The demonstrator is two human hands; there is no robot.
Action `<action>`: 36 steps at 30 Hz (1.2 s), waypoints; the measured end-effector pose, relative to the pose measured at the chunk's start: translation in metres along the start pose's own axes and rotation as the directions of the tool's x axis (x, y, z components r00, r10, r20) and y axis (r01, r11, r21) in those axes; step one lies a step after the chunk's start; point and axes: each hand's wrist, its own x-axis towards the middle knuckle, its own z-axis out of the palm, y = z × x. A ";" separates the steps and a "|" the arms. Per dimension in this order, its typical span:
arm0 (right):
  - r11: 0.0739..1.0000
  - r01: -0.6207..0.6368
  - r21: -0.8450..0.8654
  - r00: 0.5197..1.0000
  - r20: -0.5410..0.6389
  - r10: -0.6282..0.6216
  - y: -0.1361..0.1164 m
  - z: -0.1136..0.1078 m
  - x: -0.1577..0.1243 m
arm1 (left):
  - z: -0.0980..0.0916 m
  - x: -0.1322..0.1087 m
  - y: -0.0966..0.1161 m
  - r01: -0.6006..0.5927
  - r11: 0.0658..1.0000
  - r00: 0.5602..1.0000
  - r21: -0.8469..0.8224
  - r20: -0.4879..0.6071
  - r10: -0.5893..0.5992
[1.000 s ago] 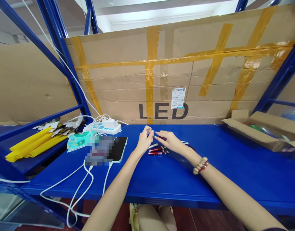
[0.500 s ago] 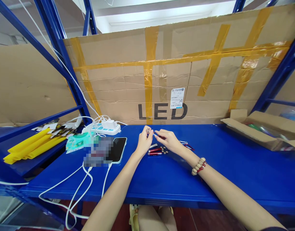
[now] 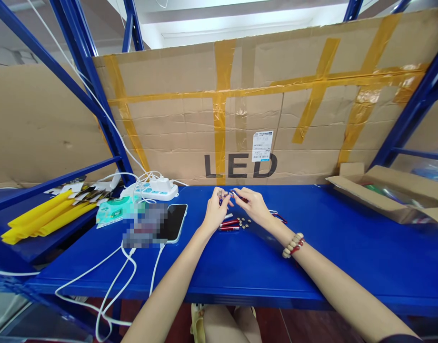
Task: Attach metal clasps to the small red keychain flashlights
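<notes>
Both my hands meet above the blue shelf top (image 3: 240,267), near its back. My left hand (image 3: 214,210) pinches a small round silvery piece at its fingertips. My right hand (image 3: 252,206), with a bead bracelet on its wrist, pinches a small slim red item whose tip points at the left hand's piece. The fingertips of the two hands nearly touch. Just below them lie a few red pen-shaped tubes (image 3: 229,225) and several small round silvery cells (image 3: 243,223) on the blue surface.
A phone (image 3: 173,221) on a white cable lies left of my hands, with a white power strip (image 3: 153,191) behind it. Yellow tubes (image 3: 40,219) rest on the left shelf. An open cardboard box (image 3: 390,195) stands at the right. A taped cardboard sheet marked LED (image 3: 240,119) closes the back.
My right hand has moved left and slightly up, so its fingertips now nearly meet those of my left hand. The left hand has barely moved.
</notes>
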 end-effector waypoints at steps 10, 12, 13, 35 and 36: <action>0.998 -0.012 0.062 0.999 0.052 0.009 -0.002 0.001 0.001 | 0.005 -0.002 -0.005 0.084 0.994 0.996 -0.066 0.035 -0.082; 0.999 -0.036 -0.002 0.998 0.046 0.036 0.002 0.000 0.001 | 0.007 -0.003 -0.005 0.110 0.991 0.993 -0.078 0.047 -0.107; 0.996 -0.066 -0.060 0.996 0.057 0.069 0.006 -0.001 0.001 | 0.008 -0.003 -0.004 0.124 0.989 0.992 -0.085 0.040 -0.121; 0.872 -0.218 0.438 0.970 0.196 0.144 0.005 -0.021 0.011 | -0.008 0.000 0.016 0.397 0.820 0.903 -0.413 0.335 -0.268; 0.862 -0.224 0.454 0.967 0.210 0.141 0.006 -0.021 0.011 | -0.009 0.000 0.015 0.401 0.821 0.899 -0.407 0.349 -0.266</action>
